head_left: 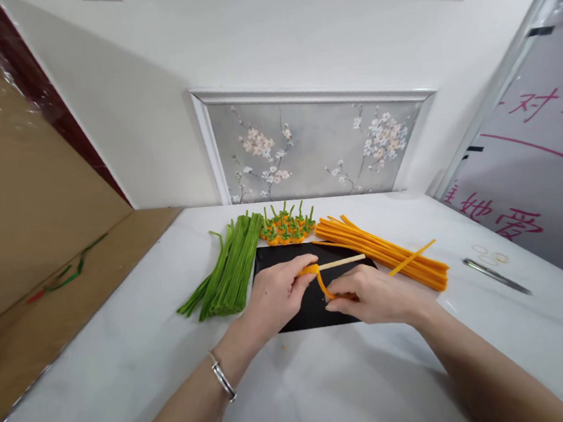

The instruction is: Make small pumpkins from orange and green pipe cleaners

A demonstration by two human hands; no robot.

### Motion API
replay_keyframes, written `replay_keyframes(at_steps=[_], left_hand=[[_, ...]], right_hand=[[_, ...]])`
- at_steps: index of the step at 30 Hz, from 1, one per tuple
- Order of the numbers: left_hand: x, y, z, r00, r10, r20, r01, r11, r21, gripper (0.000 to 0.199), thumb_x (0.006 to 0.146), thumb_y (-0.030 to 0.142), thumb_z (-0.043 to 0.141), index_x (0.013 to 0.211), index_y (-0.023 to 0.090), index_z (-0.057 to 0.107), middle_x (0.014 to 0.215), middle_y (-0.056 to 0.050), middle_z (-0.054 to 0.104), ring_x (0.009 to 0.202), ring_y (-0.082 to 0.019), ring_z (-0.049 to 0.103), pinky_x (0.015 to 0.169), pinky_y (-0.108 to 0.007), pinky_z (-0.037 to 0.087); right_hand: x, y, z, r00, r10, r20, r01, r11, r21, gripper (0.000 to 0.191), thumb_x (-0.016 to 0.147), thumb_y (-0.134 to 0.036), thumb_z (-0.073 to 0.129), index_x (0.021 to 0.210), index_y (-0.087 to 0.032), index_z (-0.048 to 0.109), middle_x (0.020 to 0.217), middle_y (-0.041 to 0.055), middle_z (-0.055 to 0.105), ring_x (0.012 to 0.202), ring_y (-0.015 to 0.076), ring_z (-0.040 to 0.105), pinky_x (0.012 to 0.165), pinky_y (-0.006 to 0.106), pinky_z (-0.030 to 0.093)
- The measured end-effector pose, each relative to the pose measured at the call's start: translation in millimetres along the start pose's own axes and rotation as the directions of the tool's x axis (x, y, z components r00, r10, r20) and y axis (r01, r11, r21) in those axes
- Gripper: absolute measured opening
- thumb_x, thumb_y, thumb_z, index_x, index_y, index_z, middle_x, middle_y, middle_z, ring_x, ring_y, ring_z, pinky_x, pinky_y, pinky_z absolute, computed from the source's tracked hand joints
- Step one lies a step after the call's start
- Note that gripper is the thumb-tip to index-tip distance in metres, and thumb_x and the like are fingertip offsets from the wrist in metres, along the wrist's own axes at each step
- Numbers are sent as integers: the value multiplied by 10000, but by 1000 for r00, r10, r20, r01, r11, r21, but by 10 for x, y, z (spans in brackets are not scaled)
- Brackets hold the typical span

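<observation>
Over a black mat [298,320], my left hand [280,290] pinches a thin wooden stick [342,262] where an orange pipe cleaner [322,286] is wound round it. The stick's bare end points right. My right hand [365,294] is closed on the pipe cleaner's free length, whose tail sticks out to the right past the hand. A bundle of green pipe cleaners [235,269] lies left of the mat, and a bundle of orange ones [381,249] lies to the right. Several small orange pieces with green stems [286,227] stand behind the mat.
Metal tweezers [497,276] and several thin rings [487,256] lie on the white table [480,338] at the right. Cardboard [23,198] borders the left side. A white wall with a framed floral panel [315,144] rises behind, and a board with red writing [541,143] stands right.
</observation>
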State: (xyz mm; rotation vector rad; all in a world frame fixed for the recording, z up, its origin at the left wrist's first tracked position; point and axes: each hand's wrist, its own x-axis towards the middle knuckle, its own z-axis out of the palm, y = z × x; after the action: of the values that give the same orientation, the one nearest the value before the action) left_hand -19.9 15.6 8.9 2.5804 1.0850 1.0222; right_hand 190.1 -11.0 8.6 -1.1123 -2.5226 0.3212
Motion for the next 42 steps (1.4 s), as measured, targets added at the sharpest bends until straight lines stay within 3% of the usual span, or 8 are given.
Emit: replay_keyframes(at_steps=[11, 14, 18, 22, 26, 31, 36, 42], left_hand=[[-14, -85, 27, 999, 38, -37, -37, 999, 37, 220, 919, 216, 549, 1104, 232, 668, 1030, 7, 757, 902, -162, 713, 773, -249, 536], [-17, -89, 23, 998, 56, -8, -55, 996, 64, 188, 927, 226, 538, 1054, 233, 676, 1008, 11, 758, 881, -163, 712, 755, -254, 527], [-9, -85, 31, 995, 93, 43, -97, 990, 106, 166, 919, 220, 550, 1026, 233, 677, 992, 12, 759, 873, -176, 707, 748, -266, 510], [-1, -62, 40, 982, 148, 121, -161, 981, 104, 180, 914, 190, 536, 1022, 223, 676, 925, 4, 757, 812, -174, 699, 702, -258, 492], [-11, 1, 24, 970, 185, 155, -200, 976, 81, 183, 907, 178, 523, 996, 210, 680, 821, 1, 739, 715, -161, 674, 628, -246, 457], [-20, 90, 15, 970, 201, 135, -210, 977, 48, 158, 912, 237, 531, 958, 213, 680, 798, 2, 735, 682, -151, 658, 598, -241, 425], [-21, 120, 13, 973, 185, 136, -193, 980, 45, 154, 920, 238, 523, 878, 218, 670, 785, 21, 735, 686, -144, 661, 626, -238, 429], [-7, 80, -7, 993, 101, 63, -105, 993, 58, 222, 921, 223, 538, 1114, 247, 645, 909, 21, 760, 753, -138, 699, 658, -214, 473]], right_hand=[[-92, -179, -125, 994, -84, -77, 78, 994, -83, 310, 920, -196, 515, 611, -183, 506, 550, -41, 461, 489, 98, 374, 498, 271, 239], [-89, -133, -119, 970, -119, -211, 107, 992, -69, 279, 958, -229, 475, 713, -181, 599, 598, -9, 551, 535, 121, 488, 527, 263, 326], [-66, -40, -114, 886, -110, -449, 89, 994, -68, 229, 969, -290, 495, 894, -177, 680, 718, 31, 649, 597, 131, 572, 564, 253, 414], [-26, 31, -156, 848, -21, -529, 15, 1000, -15, 188, 930, -299, 574, 849, -192, 705, 747, 26, 670, 640, 134, 606, 632, 257, 459], [18, 146, -192, 874, 129, -469, -43, 981, 190, 156, 866, -315, 656, 774, -203, 713, 728, 5, 685, 644, 138, 614, 628, 253, 467], [85, 339, -111, 930, 284, -234, -178, 904, 389, 253, 827, -421, 660, 747, -190, 725, 658, -2, 653, 579, 131, 551, 537, 246, 413], [105, 363, -39, 966, 227, -125, -171, 920, 352, 356, 868, -445, 591, 682, -155, 678, 553, -35, 501, 528, 86, 418, 488, 218, 321], [7, 234, -38, 988, 116, -105, -84, 961, 265, 335, 943, -333, 495, 666, -160, 569, 587, -44, 454, 540, 83, 357, 500, 229, 289]])
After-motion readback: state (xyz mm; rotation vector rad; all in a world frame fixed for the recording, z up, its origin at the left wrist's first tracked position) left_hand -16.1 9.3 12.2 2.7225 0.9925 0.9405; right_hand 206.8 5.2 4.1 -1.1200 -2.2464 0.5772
